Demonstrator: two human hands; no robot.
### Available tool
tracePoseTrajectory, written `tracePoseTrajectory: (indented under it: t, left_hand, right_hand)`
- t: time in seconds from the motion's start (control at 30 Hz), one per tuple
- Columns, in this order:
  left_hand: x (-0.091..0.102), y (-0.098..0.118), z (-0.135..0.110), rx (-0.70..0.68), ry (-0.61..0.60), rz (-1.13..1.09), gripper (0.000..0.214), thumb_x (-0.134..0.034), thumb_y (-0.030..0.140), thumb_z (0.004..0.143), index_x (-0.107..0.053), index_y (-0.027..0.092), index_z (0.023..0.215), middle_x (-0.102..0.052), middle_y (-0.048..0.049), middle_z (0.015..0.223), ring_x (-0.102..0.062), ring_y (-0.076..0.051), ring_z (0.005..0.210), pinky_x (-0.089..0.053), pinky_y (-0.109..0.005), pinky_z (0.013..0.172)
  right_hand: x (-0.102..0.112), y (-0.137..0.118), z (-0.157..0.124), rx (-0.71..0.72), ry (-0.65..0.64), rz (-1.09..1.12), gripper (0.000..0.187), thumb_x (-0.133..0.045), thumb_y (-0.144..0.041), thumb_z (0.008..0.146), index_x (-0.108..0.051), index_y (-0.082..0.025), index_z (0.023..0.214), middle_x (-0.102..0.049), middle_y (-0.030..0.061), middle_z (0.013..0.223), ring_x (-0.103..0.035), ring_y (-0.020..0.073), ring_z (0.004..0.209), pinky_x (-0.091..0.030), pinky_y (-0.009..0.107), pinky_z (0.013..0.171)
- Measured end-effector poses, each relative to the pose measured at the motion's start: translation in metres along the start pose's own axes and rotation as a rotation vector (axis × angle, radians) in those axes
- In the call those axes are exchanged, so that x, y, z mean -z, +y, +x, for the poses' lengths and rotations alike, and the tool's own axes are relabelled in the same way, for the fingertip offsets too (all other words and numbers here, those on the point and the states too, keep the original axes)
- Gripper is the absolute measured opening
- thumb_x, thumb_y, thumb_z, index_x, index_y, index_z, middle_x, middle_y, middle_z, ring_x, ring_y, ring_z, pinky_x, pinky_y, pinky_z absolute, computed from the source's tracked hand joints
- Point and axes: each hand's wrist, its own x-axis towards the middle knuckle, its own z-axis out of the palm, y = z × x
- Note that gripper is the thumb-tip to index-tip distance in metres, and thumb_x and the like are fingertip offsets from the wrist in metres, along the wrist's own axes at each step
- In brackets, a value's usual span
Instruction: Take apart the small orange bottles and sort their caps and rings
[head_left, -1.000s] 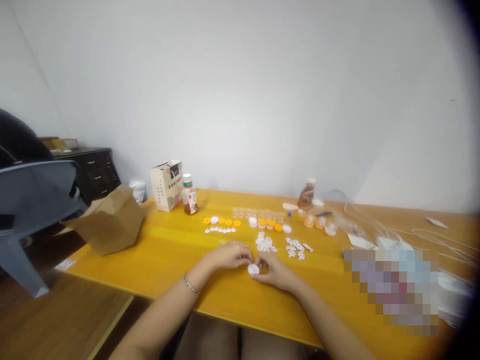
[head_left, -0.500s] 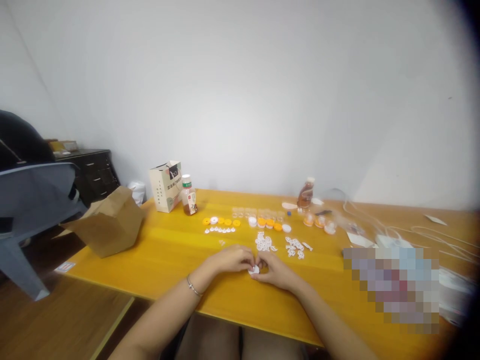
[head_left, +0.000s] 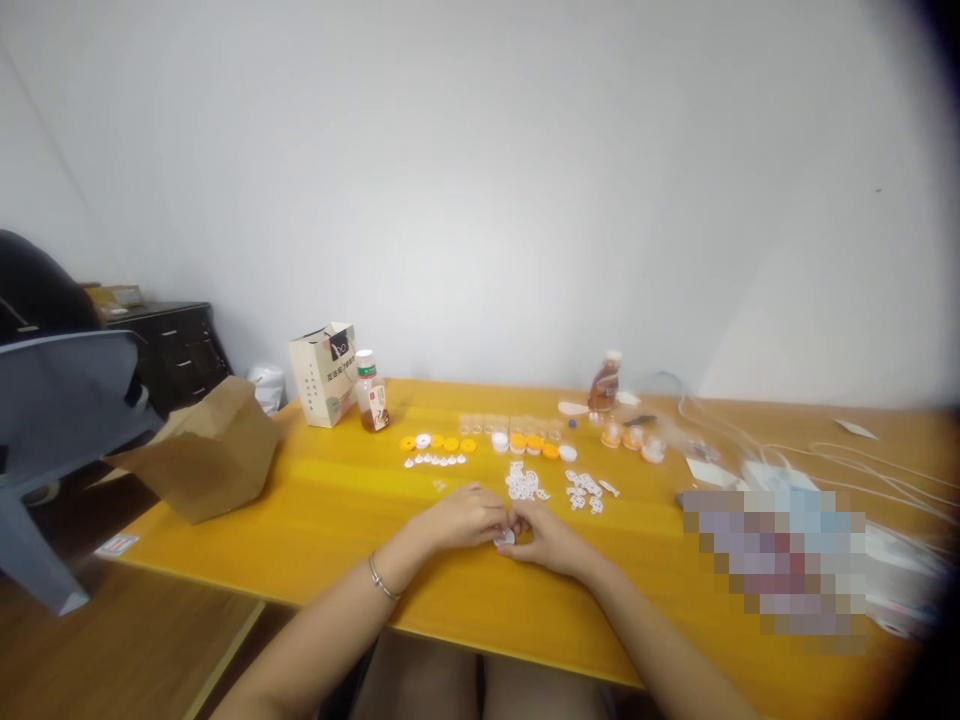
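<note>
Room type: indoor workroom, office-like; exact use cannot be told. Shell: plain white wall [head_left: 480, 200], wood-look floor [head_left: 120, 640]. Furnishings: long yellow wooden table [head_left: 330, 510], grey plastic chair [head_left: 60, 380], black drawer cabinet [head_left: 176, 345]. On table: rows of small white and orange plastic parts [head_left: 435, 450], white cables [head_left: 847, 465], brown paper bag [head_left: 210, 450], drinks bottle [head_left: 371, 395].

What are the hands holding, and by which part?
The left hand and right hand pinch a small white disc at its rim with their fingertips.
</note>
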Motion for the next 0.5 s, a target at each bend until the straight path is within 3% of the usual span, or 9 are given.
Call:
tracePoseTrajectory:
  t: [0.5]
  left_hand:
    - [0.0015,0.0025,-0.0026,-0.128,0.008,0.239,0.02,-0.04,0.02,0.089,-0.058,0.016,0.08,-0.058,-0.0034,0.079,-0.05,-0.013,0.072,-0.032,-0.027,0.067]
  right_hand:
    - [-0.0004,0.0013,0.0001,0.025,-0.005,0.014,0.015,-0.064,-0.028,0.064,-0.05,-0.02,0.067,-0.054,-0.0028,0.068,-0.048,0.0138,0.067,-0.039,0.025,0.063]
